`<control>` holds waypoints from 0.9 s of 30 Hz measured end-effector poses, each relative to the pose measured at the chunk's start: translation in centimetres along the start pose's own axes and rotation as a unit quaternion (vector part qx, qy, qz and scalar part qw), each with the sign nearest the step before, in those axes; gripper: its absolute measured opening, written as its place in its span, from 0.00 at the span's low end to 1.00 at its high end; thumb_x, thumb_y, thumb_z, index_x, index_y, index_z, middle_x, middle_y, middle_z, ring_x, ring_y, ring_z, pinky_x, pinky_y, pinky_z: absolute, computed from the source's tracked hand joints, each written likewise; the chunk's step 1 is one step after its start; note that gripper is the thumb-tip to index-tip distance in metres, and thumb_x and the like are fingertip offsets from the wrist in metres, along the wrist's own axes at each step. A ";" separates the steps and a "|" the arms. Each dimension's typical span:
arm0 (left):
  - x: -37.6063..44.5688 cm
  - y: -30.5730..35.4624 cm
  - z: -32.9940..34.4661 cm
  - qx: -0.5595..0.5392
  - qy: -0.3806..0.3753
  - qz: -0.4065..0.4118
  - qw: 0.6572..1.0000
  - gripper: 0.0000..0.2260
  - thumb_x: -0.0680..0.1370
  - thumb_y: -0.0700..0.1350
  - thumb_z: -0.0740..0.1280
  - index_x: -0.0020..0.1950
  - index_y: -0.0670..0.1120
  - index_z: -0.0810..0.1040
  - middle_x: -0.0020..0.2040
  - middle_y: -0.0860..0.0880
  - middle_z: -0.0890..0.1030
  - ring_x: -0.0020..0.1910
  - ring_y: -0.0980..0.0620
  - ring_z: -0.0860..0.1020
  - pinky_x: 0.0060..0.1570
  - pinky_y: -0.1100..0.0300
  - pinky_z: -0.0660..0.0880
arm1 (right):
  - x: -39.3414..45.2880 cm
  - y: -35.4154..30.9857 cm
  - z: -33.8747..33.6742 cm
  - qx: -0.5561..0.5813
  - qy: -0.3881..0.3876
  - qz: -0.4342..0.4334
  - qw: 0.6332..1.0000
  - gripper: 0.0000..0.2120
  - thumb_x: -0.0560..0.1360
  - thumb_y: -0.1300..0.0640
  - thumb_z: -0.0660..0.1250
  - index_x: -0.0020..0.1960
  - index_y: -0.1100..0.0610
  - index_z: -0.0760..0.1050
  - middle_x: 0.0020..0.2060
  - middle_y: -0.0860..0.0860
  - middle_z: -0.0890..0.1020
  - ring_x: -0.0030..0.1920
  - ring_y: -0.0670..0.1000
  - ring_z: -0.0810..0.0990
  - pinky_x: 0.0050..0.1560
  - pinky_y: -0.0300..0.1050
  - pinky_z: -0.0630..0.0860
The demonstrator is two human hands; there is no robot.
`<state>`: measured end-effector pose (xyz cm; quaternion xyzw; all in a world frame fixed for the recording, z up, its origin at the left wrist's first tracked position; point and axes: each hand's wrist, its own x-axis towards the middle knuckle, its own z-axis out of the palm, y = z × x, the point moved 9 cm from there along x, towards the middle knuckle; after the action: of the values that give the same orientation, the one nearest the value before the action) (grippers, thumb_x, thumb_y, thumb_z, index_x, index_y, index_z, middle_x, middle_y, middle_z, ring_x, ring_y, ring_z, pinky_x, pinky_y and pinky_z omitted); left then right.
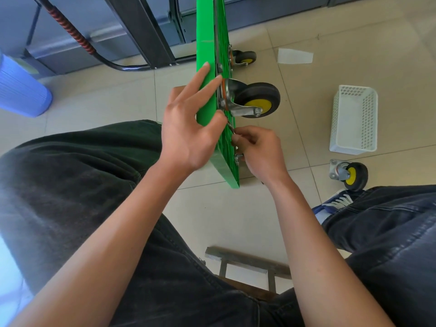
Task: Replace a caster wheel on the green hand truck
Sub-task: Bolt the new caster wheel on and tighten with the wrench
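The green hand truck deck (210, 31) stands on its edge on the tiled floor. A black caster with a yellow hub (257, 100) is fixed to its underside, and another caster (245, 58) sits farther back. My left hand (188, 128) rests against the deck's smooth face with fingers straight, its thumb at the deck's edge by a bolt. My right hand (257, 149) is on the ribbed underside below the caster, fingers curled and pinching a small metal bolt or nut (233, 134). A loose caster (350, 174) lies on the floor to the right.
A white perforated basket (354, 119) stands on the floor at right. A blue plastic bin (21, 90) is at left. A low wooden stool (247, 263) sits between my legs. Dark shelving and the truck's black handle tube (113, 64) lie behind.
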<state>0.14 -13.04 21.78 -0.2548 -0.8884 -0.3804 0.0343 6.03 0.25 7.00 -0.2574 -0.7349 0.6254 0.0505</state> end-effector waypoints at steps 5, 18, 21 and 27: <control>0.0 -0.1 0.2 -0.001 -0.003 0.001 1.000 0.26 0.73 0.49 0.62 0.72 0.50 0.76 0.77 0.54 0.70 0.64 0.53 0.72 0.56 0.68 0.69 | -0.2 0.8 -0.4 0.015 0.009 -0.017 1.000 0.10 0.79 0.58 0.72 0.59 0.55 0.85 0.48 0.46 0.88 0.49 0.47 0.86 0.56 0.57 0.83; 0.1 -0.2 0.0 -0.007 0.004 -0.002 1.000 0.26 0.73 0.48 0.62 0.72 0.51 0.77 0.76 0.54 0.70 0.64 0.55 0.72 0.58 0.63 0.73 | 0.2 0.7 0.6 0.089 0.042 -0.063 0.993 0.14 0.79 0.65 0.70 0.63 0.61 0.82 0.55 0.51 0.87 0.57 0.48 0.85 0.62 0.55 0.81; 0.1 -0.1 0.0 -0.012 0.005 -0.001 1.000 0.27 0.72 0.48 0.62 0.71 0.50 0.77 0.76 0.54 0.70 0.64 0.56 0.72 0.58 0.63 0.73 | 0.5 1.0 1.0 0.107 0.039 -0.058 0.992 0.14 0.79 0.64 0.70 0.64 0.61 0.82 0.56 0.52 0.86 0.58 0.50 0.85 0.63 0.56 0.80; 0.1 0.0 -0.1 -0.017 0.007 -0.002 1.000 0.27 0.72 0.48 0.62 0.71 0.49 0.77 0.76 0.53 0.71 0.65 0.54 0.72 0.59 0.62 0.73 | 1.2 1.7 1.3 0.136 0.020 -0.054 0.989 0.14 0.76 0.66 0.72 0.61 0.63 0.82 0.53 0.55 0.87 0.56 0.54 0.85 0.62 0.59 0.80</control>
<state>0.07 -13.08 21.81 -0.2509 -0.8820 -0.3973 0.0360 5.03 -0.21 4.83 -0.2202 -0.6549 0.7105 0.1333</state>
